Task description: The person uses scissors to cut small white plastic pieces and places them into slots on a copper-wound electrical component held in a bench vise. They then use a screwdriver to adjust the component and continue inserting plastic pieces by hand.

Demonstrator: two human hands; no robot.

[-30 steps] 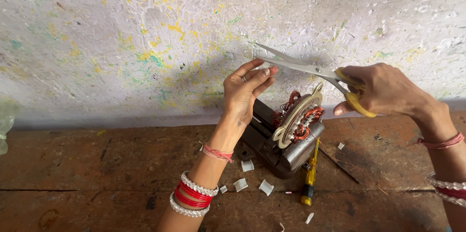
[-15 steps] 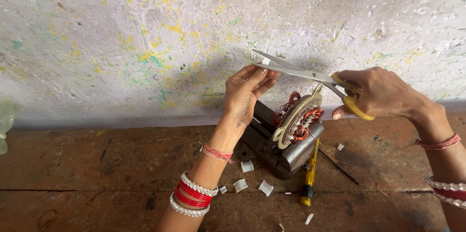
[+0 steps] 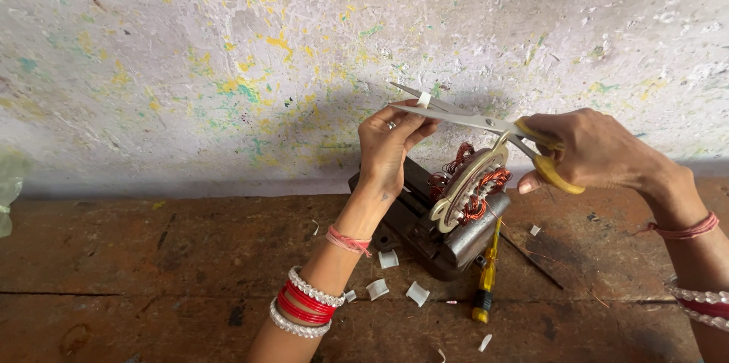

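My right hand (image 3: 596, 152) grips yellow-handled scissors (image 3: 486, 121) whose steel blades point left, slightly apart. Between the blades sits a small white strip (image 3: 424, 99), pinched by the fingertips of my left hand (image 3: 389, 144). Both hands hover above a dark metal motor stator (image 3: 444, 215) with copper windings (image 3: 474, 181) and a cream-coloured ring, resting on the wooden bench (image 3: 152, 272).
A yellow-handled screwdriver (image 3: 486, 279) lies just right of the stator, beside a thin dark rod (image 3: 531, 260). Several small white curled offcuts (image 3: 395, 283) are scattered on the bench in front. A paint-flecked wall (image 3: 228, 67) rises right behind. A pale plastic edge (image 3: 7, 188) shows at far left.
Both hands with the scissors and white strip have lifted slightly; the blades have opened a little around the strip.
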